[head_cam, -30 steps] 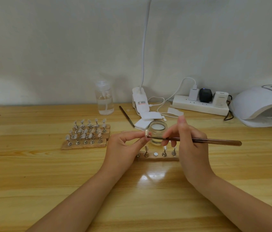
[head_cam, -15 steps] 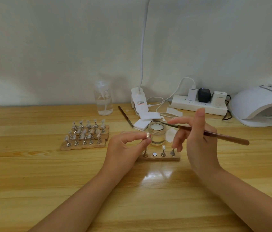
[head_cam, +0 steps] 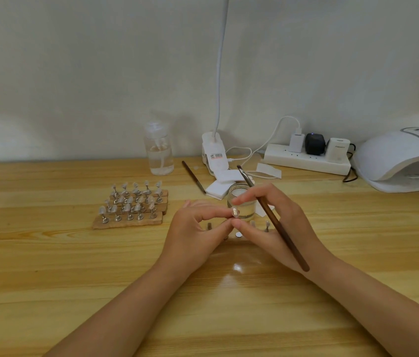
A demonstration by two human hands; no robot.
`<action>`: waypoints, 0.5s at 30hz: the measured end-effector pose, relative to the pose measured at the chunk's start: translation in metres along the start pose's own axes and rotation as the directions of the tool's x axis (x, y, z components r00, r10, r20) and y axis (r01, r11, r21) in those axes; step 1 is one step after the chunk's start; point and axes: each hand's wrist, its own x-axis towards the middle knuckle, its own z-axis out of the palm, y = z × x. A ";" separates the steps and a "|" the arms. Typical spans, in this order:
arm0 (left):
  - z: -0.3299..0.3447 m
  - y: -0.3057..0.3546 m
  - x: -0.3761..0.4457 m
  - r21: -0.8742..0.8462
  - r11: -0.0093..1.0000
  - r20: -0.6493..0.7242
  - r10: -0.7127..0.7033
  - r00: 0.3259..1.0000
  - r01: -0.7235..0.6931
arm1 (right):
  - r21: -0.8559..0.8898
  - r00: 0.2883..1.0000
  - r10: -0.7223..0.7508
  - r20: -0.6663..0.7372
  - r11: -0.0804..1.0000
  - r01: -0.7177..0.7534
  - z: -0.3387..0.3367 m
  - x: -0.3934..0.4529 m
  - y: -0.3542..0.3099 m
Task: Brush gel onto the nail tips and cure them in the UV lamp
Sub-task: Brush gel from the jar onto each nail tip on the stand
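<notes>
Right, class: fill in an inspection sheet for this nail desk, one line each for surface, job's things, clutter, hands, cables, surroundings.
Surface: wooden table, glossy.
Job's things: nail tip; brush; gel jar behind the hands; UV lamp far right; rack of nail tips left; small stand under the hands.
Clutter: clear bottle, spare brush, white pads.
Hands: left hand and right hand both pinch the nail tip; right also holds the brush.
Cables: white cable to power strip.
Surroundings: plain wall.
</notes>
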 end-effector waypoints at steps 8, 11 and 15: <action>0.000 0.002 -0.001 0.031 0.999 0.035 -0.012 0.999 0.011 | -0.019 1.000 -0.007 -0.004 1.000 0.007 0.000 -0.002 0.001; 0.000 0.002 0.000 0.027 1.000 0.061 -0.017 0.998 0.015 | -0.019 1.000 -0.010 -0.027 1.000 0.009 -0.001 -0.002 0.002; 0.001 -0.003 0.000 0.075 0.996 0.132 -0.056 0.990 0.046 | -0.024 0.999 0.023 -0.047 0.999 -0.024 -0.005 -0.003 0.006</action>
